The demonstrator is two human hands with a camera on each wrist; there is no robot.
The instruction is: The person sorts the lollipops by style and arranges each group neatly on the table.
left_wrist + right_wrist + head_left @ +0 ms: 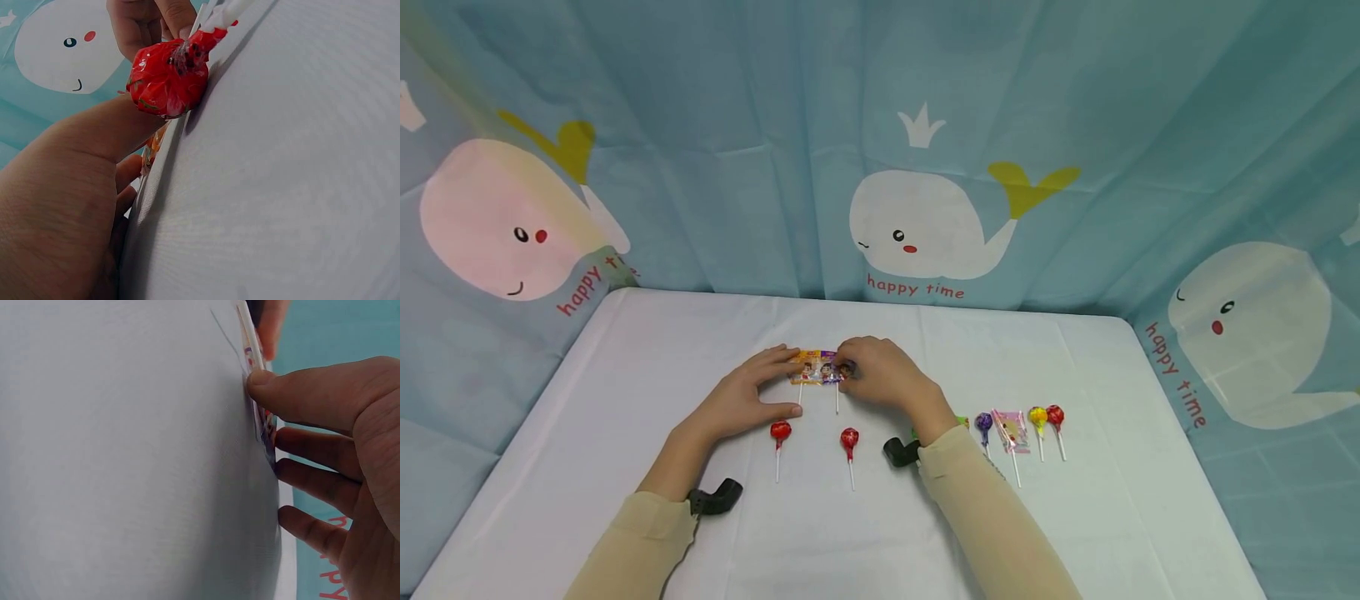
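Side by side on the white table lie a flat orange-wrapped lollipop (808, 367) and a flat purple-wrapped lollipop (829, 371), their sticks toward the person. The left hand (751, 398) rests at the orange one, fingertips touching its left edge and the thumb stretched near its stick. With thumb and fingertips the right hand (883, 372) pinches the purple one at its right side; the hand covers part of that wrapper. Nearer the person lie two red ball lollipops, a left one (780, 431) and a right one (849, 438). The left red lollipop (167, 80) looms close in the left wrist view.
Right of the right forearm lie a purple ball lollipop (983, 422), a pink flat-wrapped one (1012, 431), a yellow one (1038, 417) and a red one (1055, 415). A green wrapper (962, 422) is partly hidden by the wrist. A whale-print curtain (760, 208) hangs behind the table.
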